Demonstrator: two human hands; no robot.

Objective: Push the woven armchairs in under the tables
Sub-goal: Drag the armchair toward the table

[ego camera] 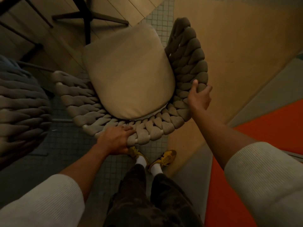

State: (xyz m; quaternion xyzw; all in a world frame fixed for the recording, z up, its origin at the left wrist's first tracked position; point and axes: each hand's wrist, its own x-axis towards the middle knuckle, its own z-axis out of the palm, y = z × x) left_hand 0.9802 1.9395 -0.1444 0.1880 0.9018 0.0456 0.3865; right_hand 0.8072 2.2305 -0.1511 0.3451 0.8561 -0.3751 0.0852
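the left hand point(114, 141) sits at lower centre of the frame, fingers curled over the back rim of the woven armchair point(164, 126), gripping the thick braided weave. the right hand point(199, 97) is at centre right, clasping the chair's right side, thumb on the inner face of the weave and fingers wrapped round the outside. the armchair fills the middle of the frame, its curved braided back nearest the person and its beige seat cushion point(127, 74) pointing toward the top. the front of the cushion lies near the dark cross-shaped table base point(88, 17) at upper centre. a second, greyer woven chair point(21, 104) stands at the left edge, just beside the first. below the hands, yellow shoes point(164, 158) with white socks stand on small-tiled floor point(157, 18). an orange surface point(262, 128) shows at lower right.
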